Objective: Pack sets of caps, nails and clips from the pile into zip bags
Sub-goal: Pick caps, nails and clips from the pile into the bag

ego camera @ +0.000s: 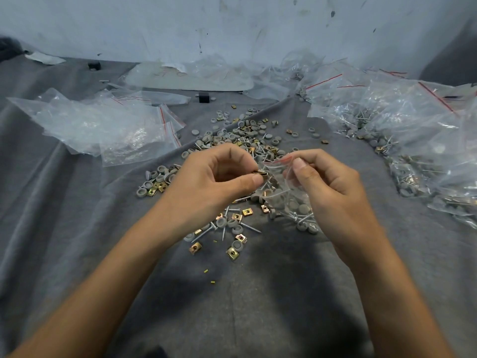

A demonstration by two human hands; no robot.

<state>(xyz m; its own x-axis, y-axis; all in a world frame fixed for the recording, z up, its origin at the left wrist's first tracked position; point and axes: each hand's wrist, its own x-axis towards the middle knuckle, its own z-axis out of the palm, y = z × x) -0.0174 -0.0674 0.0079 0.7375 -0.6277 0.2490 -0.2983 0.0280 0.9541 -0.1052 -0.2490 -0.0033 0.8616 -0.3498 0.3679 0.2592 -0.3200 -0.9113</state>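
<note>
Pinching brass clip (259,172) in left hand (219,174) fingers, frame centre, at mouth of zip bag (277,180); right hand (327,182) fingers grasping bag.

Two bare arms of one person, seen from the wearer's own head. The left forearm (124,267) and the right forearm (382,275) are uncovered along all their visible length, slim and smooth. The left grip (216,177) is a bare hand with rounded knuckles and a short, trimmed left thumbnail (258,178). The right grip (327,182) is likewise a bare hand; the right thumbnail (299,163) is broad and cut short. Slight blur softens the outlines of both forearms towards the lower corners.
</note>
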